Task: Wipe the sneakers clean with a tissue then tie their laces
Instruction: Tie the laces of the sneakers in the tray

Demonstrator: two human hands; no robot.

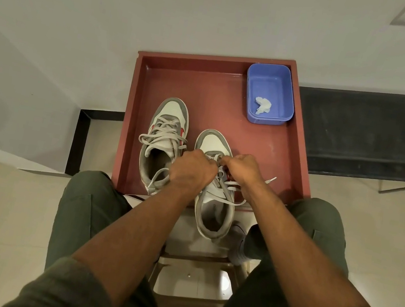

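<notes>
Tying is underway: left hand and right hand pinch the laces of the sneaker farther from the blue tub's used tissue; the neighbouring sneaker looks loosely laced.

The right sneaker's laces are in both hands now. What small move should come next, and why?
Probably pull the two lace ends apart to tighten the knot. The left hand and right hand both pinch the laces over the right sneaker, and loose lace ends trail off to its right side. The left sneaker already shows a bow, and the used tissue lies in the blue tub.
</notes>
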